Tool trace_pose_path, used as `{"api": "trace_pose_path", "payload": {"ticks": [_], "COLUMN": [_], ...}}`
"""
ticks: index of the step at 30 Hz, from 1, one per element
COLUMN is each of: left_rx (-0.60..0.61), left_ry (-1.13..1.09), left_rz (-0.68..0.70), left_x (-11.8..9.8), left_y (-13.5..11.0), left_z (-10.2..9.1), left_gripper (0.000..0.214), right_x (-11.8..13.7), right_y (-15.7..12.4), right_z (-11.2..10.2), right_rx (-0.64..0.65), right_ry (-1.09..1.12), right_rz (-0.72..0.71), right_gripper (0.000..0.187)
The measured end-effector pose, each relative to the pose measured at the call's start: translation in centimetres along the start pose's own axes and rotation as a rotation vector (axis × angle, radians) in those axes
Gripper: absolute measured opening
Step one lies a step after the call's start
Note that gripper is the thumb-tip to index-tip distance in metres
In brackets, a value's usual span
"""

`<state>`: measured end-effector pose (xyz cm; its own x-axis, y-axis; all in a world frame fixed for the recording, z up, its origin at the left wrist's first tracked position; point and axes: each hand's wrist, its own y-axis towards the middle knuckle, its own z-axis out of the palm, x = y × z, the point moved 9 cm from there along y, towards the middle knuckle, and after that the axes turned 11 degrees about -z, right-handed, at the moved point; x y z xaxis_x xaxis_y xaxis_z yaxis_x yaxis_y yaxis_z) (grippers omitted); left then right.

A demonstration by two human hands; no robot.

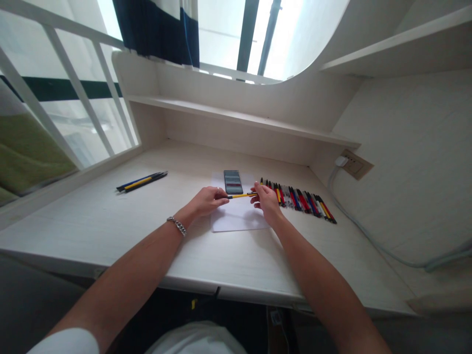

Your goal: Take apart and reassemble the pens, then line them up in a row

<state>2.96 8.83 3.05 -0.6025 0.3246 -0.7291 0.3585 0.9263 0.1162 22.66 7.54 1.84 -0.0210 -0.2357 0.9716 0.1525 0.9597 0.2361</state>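
Note:
A yellow pen [241, 195] is held level between both hands, just above a white sheet of paper [236, 216] on the desk. My left hand [207, 200] pinches its left end and wears a ring, with a metal bracelet on the wrist. My right hand [266, 200] grips its right end. Right of that hand lies a row of several pens [304, 201] in red, blue, yellow, black and white. A dark phone [232, 181] lies at the top of the paper.
A small group of blue, yellow and black pens [142, 181] lies at the desk's left. The white desk [110, 221] has a shelf [236, 118] behind it. A wall socket [353, 163] with a plugged cable sits at right. A white railing [73, 93] stands at left.

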Motion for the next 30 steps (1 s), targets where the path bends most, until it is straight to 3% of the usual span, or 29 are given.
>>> {"api": "trace_pose_path", "payload": {"ticks": [4, 8, 13, 16, 19, 22, 25, 27, 30], "left_rx": [-0.016, -0.072, -0.15, -0.164, -0.156, -0.099, -0.044, -0.037, -0.04], "left_ry": [0.052, -0.001, -0.119, -0.126, -0.086, -0.002, 0.077, 0.098, 0.104], "left_rz": [0.018, -0.014, -0.044, -0.022, -0.037, -0.086, -0.11, -0.116, -0.12], "left_x": [-0.3, 0.2, 1.0, 1.0, 1.2, 1.8, 1.9, 1.8, 1.6], "left_y": [-0.1, 0.1, 0.3, 0.3, 0.4, 0.5, 0.3, 0.2, 0.1], "left_z": [0.2, -0.8, -2.1, -2.0, -1.8, -1.1, -0.6, -0.5, -0.5], "left_gripper": [0.021, 0.017, 0.018, 0.023, 0.044, 0.051, 0.038, 0.035, 0.036], "right_x": [-0.9, -1.1, 0.3, 1.1, 2.2, 4.0, 5.3, 5.1, 4.5], "right_y": [-0.4, -0.6, -0.8, -1.4, -1.0, 0.9, 2.8, 3.2, 2.4], "right_z": [1.0, 1.8, 2.4, 2.7, 1.3, -3.2, -10.5, -16.0, -22.9], "right_rx": [0.14, 0.248, 0.444, 0.562, 0.554, 0.315, -0.066, -0.285, -0.456], "right_ry": [-0.083, -0.135, -0.441, -0.584, -0.721, -0.863, -0.933, -0.928, -1.022], "right_rz": [0.044, 0.049, -0.148, -0.24, -0.316, -0.369, -0.331, -0.224, -0.113], "right_gripper": [0.049, 0.044, 0.021, 0.019, 0.018, 0.02, 0.025, 0.03, 0.034]}}
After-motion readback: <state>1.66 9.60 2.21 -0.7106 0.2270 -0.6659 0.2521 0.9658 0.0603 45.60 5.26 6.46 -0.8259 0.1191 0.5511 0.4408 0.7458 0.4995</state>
